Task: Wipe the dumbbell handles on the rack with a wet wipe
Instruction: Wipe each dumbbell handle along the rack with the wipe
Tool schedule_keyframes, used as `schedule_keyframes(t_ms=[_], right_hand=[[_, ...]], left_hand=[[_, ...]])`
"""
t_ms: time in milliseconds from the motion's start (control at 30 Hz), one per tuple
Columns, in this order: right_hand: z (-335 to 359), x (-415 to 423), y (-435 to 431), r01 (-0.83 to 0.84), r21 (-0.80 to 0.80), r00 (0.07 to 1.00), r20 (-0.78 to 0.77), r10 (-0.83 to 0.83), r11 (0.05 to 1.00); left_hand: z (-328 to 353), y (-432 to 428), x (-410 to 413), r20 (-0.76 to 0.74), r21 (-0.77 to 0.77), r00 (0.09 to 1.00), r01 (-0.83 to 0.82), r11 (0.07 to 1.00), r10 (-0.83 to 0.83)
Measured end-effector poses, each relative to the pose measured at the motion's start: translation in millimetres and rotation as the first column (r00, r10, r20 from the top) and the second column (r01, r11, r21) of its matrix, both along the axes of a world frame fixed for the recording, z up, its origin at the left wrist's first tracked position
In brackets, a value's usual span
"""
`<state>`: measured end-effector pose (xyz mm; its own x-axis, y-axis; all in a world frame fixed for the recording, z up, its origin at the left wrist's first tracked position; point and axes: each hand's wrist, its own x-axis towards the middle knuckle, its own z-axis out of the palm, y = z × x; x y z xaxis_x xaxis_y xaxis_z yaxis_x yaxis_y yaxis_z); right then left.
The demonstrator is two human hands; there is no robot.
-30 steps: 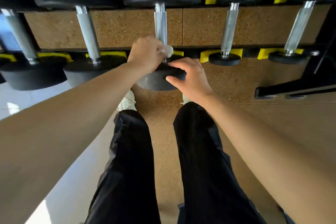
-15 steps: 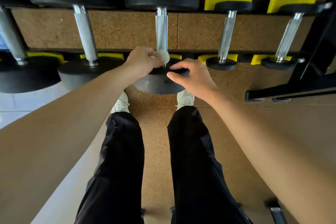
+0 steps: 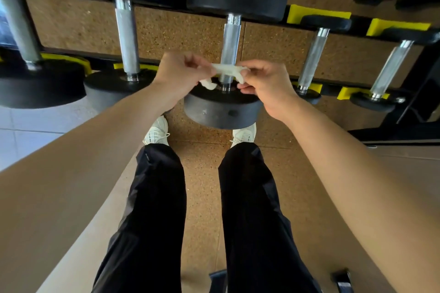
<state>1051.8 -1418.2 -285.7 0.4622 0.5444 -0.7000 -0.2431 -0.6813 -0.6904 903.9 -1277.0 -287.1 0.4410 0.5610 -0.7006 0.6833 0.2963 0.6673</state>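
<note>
Pinching wet wipe (image 3: 227,69), left hand (image 3: 177,76), right hand (image 3: 266,83), before dumbbell handle (image 3: 230,43), other dumbbells (image 3: 127,40) flanking

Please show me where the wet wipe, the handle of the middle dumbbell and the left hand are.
wet wipe (image 3: 226,69): head view, on its stretched middle part.
middle dumbbell handle (image 3: 230,41): head view, on the bare knurled metal above the wipe.
left hand (image 3: 176,74): head view, on the back of the hand.

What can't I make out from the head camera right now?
- Head view: whether the wet wipe touches the middle handle; the wipe covers that stretch.
- Head view: the far-left dumbbell, cut by the left edge.
- Head view: the wipe's ends, hidden in left hand and right hand.
</note>
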Motion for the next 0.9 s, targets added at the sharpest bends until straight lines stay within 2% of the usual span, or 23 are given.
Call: schedule_keyframes(t_ms=[100,167,267,367,467,533,633,700,800,867,900], right_hand=[[-6,9,-8,-0.085,-0.068,0.993,0.082,0.090,0.994],[-12,10,-11,-0.189,-0.120,0.963,0.169,0.208,0.975],[-18,9,-8,-0.397,-0.232,0.833,0.314,0.455,0.888],[-22,4,3,-0.490,-0.262,0.766,0.325,0.555,0.831],[-28,2,14,-0.566,-0.308,0.695,0.320,0.644,0.764],[-33,11,15,-0.575,-0.387,0.663,0.297,0.688,0.721],[-41,29,4,-0.526,-0.477,0.684,0.256,0.684,0.704],[-43,28,3,-0.530,-0.455,0.689,0.262,0.676,0.716],[-39,8,15,-0.609,-0.301,0.671,0.297,0.680,0.733],[-42,2,18,-0.616,-0.270,0.664,0.327,0.672,0.740],[-45,4,16,-0.600,-0.295,0.664,0.333,0.669,0.743]], left_hand=[[-10,7,-10,-0.022,0.071,0.994,0.105,0.992,-0.104],[-18,11,-14,-0.094,0.177,0.954,0.297,0.938,-0.284],[-22,15,-16,-0.268,0.238,0.860,0.495,0.836,-0.433],[-29,20,-15,-0.401,0.207,0.774,0.597,0.775,-0.490],[-39,25,-8,-0.444,0.150,0.742,0.613,0.775,-0.501],[-43,25,1,-0.387,0.090,0.751,0.609,0.788,-0.536],[-43,18,15,-0.311,0.076,0.690,0.704,0.707,-0.654],[-51,17,18,-0.389,0.099,0.674,0.708,0.699,-0.628],[-62,23,12,-0.653,0.127,0.626,0.646,0.753,-0.426],[-64,26,7,-0.671,0.112,0.616,0.635,0.764,-0.413],[-65,27,7,-0.611,0.084,0.631,0.653,0.753,-0.478]])
